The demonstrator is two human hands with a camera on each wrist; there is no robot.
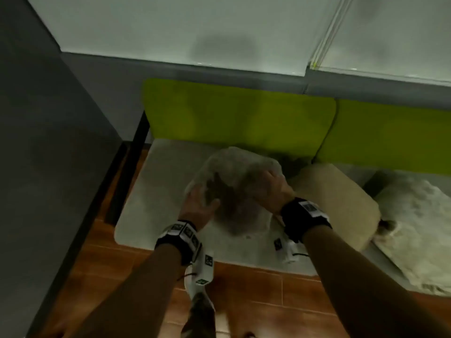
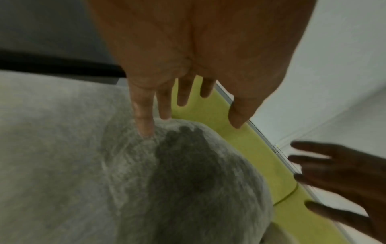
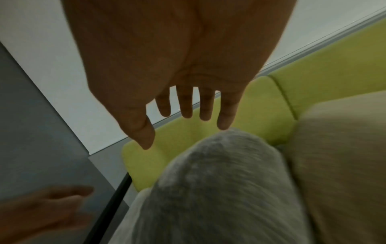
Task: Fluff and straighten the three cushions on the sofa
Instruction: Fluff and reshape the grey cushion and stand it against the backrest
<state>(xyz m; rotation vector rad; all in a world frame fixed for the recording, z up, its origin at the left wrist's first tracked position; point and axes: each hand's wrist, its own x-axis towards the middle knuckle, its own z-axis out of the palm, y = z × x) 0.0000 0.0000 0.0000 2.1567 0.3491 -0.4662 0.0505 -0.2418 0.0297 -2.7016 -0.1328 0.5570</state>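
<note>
A grey furry cushion (image 1: pixel 234 189) with a dark patch stands on the pale seat (image 1: pixel 156 211) of the sofa, in front of its lime-green backrest (image 1: pixel 239 118). My left hand (image 1: pixel 199 203) lies flat against the cushion's left side, fingers straight; in the left wrist view my left hand (image 2: pixel 185 102) touches the fur of the cushion (image 2: pixel 188 181) with its fingertips. My right hand (image 1: pixel 271 189) is flat on the cushion's right side; its straight fingers (image 3: pixel 185 105) hover at the grey cushion (image 3: pixel 219 189). A beige cushion (image 1: pixel 341 203) lies just to the right, a cream fluffy cushion (image 1: pixel 419 230) further right.
A dark grey wall (image 1: pixel 48 142) stands at the left, with the sofa's black frame (image 1: pixel 122 181) beside it. A white wall (image 1: pixel 195 28) rises behind the backrest. Wooden floor (image 1: pixel 256 301) runs along the front of the seat.
</note>
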